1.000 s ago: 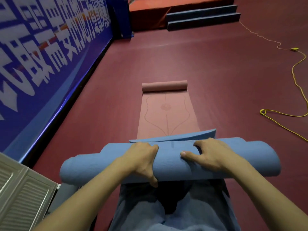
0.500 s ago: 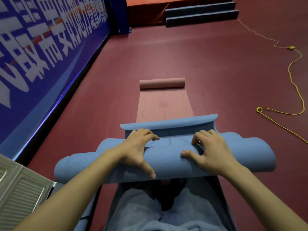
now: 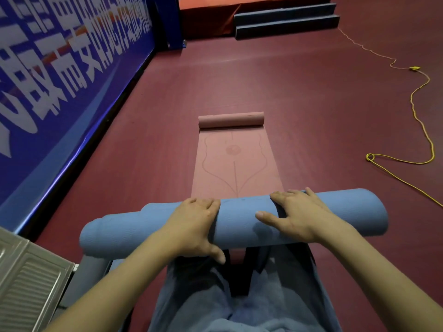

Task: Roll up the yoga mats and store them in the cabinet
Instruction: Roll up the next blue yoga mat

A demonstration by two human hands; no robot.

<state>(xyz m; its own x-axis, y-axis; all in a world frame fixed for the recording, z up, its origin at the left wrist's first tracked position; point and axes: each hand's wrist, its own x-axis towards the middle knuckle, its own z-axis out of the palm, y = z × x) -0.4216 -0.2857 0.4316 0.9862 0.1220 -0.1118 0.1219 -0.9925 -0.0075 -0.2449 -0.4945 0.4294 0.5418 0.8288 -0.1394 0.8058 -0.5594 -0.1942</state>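
A blue yoga mat (image 3: 242, 224) lies rolled into a thick cylinder across my lap, its left end telescoped and uneven. My left hand (image 3: 194, 226) wraps over the roll left of centre, thumb underneath. My right hand (image 3: 294, 216) grips the top right of centre, fingers curled over the far side and thumb stretched along the roll. Beyond it a pink yoga mat (image 3: 235, 164) lies flat on the floor, its far end curled into a small roll (image 3: 231, 119).
The dark red floor (image 3: 323, 104) stretches ahead. A blue banner wall (image 3: 60, 80) runs along the left. A grey louvred cabinet door (image 3: 26, 283) is at lower left. A yellow cord (image 3: 417, 130) snakes at right. Blue steps (image 3: 285, 20) stand far back.
The loose blue flap that stuck out ahead of the roll has been wound in, so the blue mat is now one closed cylinder. Both hands shifted forward over the top.
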